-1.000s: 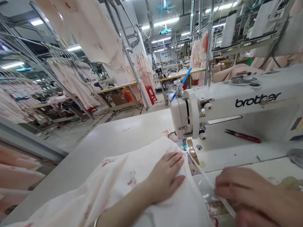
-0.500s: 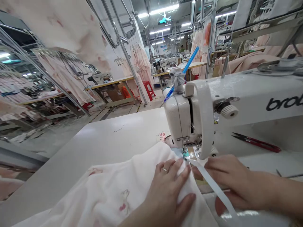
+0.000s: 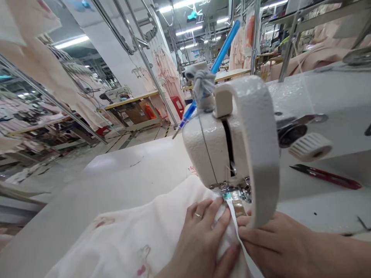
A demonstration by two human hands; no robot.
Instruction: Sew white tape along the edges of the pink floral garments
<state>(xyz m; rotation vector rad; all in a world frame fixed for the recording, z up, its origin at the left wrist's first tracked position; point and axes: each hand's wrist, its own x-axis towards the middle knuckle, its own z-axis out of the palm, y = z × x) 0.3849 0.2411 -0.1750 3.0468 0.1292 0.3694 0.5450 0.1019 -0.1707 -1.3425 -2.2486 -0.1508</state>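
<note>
Fabric [image 3: 121, 235], pale, rumpled, patterned, lies under the left hand [image 3: 201, 239], grip spread, beside the right hand [image 3: 279, 245], grip unclear.

Two hands [image 3: 203, 239] [image 3: 278, 245], one strip [image 3: 233, 216], one snipper [image 3: 327, 177] show.

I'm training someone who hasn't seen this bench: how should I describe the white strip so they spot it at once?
Find the white sewing machine and look beneath its head. From there the white strip runs toward the viewer between the left hand and the right hand. It is narrow and plain, unlike the broad, pink-patterned fabric beside it.
</note>
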